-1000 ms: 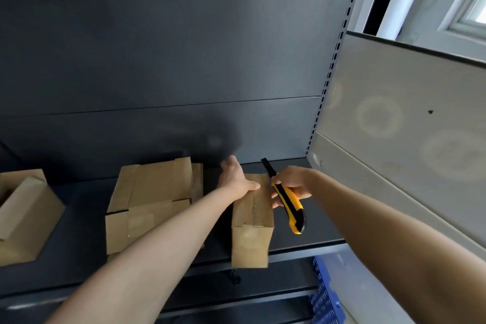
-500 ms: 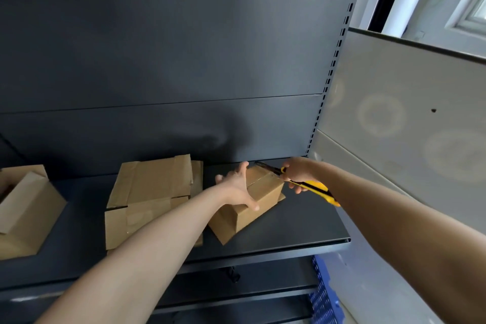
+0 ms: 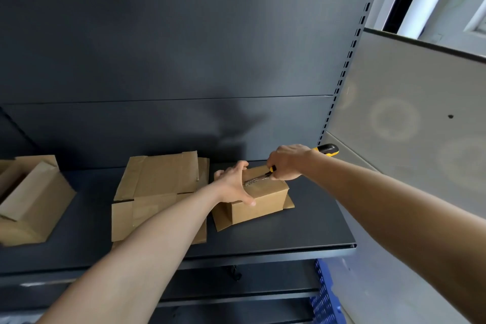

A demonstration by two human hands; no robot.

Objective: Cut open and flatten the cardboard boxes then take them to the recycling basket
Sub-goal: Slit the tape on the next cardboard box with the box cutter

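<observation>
Three cardboard items on the dark shelf (image 3: 302,234). The box (image 3: 265,198) sits right of centre at an angle, with loose flaps splayed flat on the shelf at its near-left and right ends.

Left hand (image 3: 232,186) spans the box's top at the left end. Fingers are spread and hooked over the far edge, thumb down on the front face, clamping it.

Right hand (image 3: 286,163) is fisted round the knife (image 3: 327,149). The yellow-black butt sticks out behind the wrist toward the grey panel (image 3: 407,126). The blade lies on the box's top along the shiny tape (image 3: 252,181), close to the left hand. Can't tell how deep it goes.

Flat box (image 3: 160,181) lies just left of the box; can't tell if they are touching or just near.

Open box (image 3: 34,205) is at far left, well apart, partly cut off by the frame.

Blue basket (image 3: 324,302) sits below the shelf's right end, only its perforated side showing.
</observation>
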